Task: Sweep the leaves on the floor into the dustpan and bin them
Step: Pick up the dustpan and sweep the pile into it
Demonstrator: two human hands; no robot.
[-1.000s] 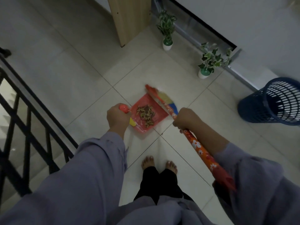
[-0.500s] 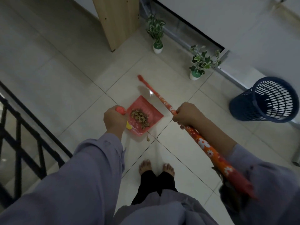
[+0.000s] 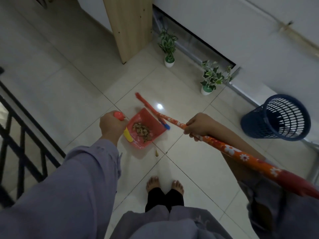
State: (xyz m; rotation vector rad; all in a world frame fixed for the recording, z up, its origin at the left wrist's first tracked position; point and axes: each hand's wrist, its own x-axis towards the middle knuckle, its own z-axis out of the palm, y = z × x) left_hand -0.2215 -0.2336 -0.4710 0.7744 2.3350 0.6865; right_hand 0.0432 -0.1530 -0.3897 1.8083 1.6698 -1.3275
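Now my left hand (image 3: 111, 125) grips the red dustpan (image 3: 146, 128) handle; brown leaves (image 3: 142, 131) sit piled inside it, one stray leaf (image 3: 156, 153) on the tile just beside. My right hand (image 3: 198, 125) clamps the floral broom (image 3: 224, 147). Right of me stands the blue bin (image 3: 278, 118), two potted plants (image 3: 212, 78) beyond.

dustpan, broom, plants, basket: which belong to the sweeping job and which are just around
Job: dustpan, leaves in it, stray leaf on the floor, broom, blue basket, left hand, right hand.

Around: two potted plants, wooden panel, black railing.
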